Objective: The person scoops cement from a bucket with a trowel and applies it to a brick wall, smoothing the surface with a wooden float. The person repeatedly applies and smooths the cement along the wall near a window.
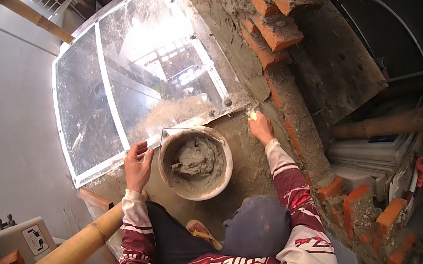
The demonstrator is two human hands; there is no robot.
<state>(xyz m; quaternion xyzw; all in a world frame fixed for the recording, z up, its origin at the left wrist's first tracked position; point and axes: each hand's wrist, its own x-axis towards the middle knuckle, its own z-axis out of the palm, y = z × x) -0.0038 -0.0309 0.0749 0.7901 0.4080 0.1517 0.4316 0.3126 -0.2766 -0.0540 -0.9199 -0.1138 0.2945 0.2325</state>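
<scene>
My right hand (pixel 261 128) is closed on a small pale yellow object (pixel 253 115), its far part hard to make out, against the mortar-covered edge at the foot of the brick wall (pixel 277 90). My left hand (pixel 137 167) has its fingers loosely bent and apart beside the left rim of a round bucket (pixel 223 174), near the white edge of the clear panel; whether it touches either is unclear. Grey wet mortar (pixel 194 156) lies inside the bucket, which stands between my hands.
A dusty framed clear panel (pixel 103 95) spans the upper left. Jagged bricks (pixel 282 34) line the right, with more (pixel 352 208) lower down. Bamboo poles (pixel 94 237) cross lower left, upper left and right. A board (pixel 339 69) and a red-handled tool (pixel 421 169) are at the right.
</scene>
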